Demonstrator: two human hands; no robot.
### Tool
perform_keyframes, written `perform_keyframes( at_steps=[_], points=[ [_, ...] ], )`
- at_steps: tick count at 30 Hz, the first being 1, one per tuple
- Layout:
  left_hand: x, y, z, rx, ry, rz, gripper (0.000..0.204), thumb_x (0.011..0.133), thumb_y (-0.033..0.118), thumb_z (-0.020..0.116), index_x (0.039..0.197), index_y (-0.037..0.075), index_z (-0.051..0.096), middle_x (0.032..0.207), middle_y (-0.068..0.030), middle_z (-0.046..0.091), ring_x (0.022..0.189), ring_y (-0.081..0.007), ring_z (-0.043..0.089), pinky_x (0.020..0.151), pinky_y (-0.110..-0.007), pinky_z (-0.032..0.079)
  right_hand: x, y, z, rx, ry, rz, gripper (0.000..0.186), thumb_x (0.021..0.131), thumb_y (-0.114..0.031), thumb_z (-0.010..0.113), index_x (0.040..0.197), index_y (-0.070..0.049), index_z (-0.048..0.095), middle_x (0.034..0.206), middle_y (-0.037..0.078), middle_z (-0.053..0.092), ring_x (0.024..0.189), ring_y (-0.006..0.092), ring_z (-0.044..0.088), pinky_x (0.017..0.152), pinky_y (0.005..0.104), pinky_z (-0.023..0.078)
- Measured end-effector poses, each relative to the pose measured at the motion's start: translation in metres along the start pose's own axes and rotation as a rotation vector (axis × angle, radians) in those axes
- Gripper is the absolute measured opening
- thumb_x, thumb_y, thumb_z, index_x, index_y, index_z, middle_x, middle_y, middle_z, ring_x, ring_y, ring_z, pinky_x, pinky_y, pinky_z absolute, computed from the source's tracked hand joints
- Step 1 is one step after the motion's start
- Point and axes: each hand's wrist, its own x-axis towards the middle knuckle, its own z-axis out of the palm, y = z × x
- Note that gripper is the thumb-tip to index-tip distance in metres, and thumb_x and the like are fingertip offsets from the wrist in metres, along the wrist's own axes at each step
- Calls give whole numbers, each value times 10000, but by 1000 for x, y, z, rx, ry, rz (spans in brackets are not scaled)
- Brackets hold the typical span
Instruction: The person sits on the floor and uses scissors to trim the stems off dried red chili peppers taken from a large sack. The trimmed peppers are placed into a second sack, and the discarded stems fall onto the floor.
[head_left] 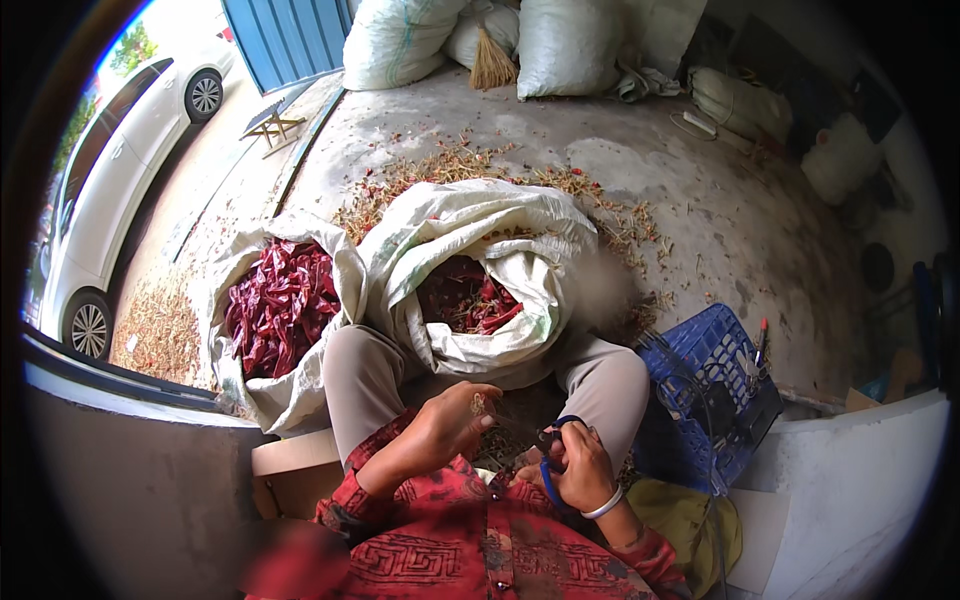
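Note:
My left hand (450, 425) is raised over my lap with its fingers curled together; something small and pale shows at the fingertips, too small to make out. Close by, my right hand (585, 470) grips a pair of scissors (549, 484) with blue handles, the short dark blades pointing toward the left hand. In front of my knees, a large white woven sack (480, 215) with a rolled-down rim holds dried red chillies (470, 300). Left of it stands a smaller white sack (345, 265), filled with darker, glossy dried chillies (285, 310).
A blue plastic crate (690, 360) stands beside my right knee. Cut stems and chilli scraps (630, 235) litter the concrete floor. Full white sacks (570, 50) and a straw broom (492, 62) are at the back. Outside on the left are a folding stool (270, 122) and a white car (120, 170).

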Motion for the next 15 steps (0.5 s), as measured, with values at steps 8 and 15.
perform_keyframes(
  at_steps=[8,15],
  points=[
    [-1,-4,-1,73,55,-50,92,870,67,604,822,-7,576,784,-117,573,637,-256,572,530,-327,432,-2,-9,-7,-46,-50,32,541,672,-492,801,860,-72,516,736,59,566,708,301,584,715,432,424],
    [3,-17,2,315,9,326,182,910,116,601,788,-3,537,699,-106,526,605,-181,566,516,-325,425,-1,-12,-7,-85,1,-5,492,709,-485,779,836,-75,539,681,55,581,652,287,602,702,426,431]
  ],
)
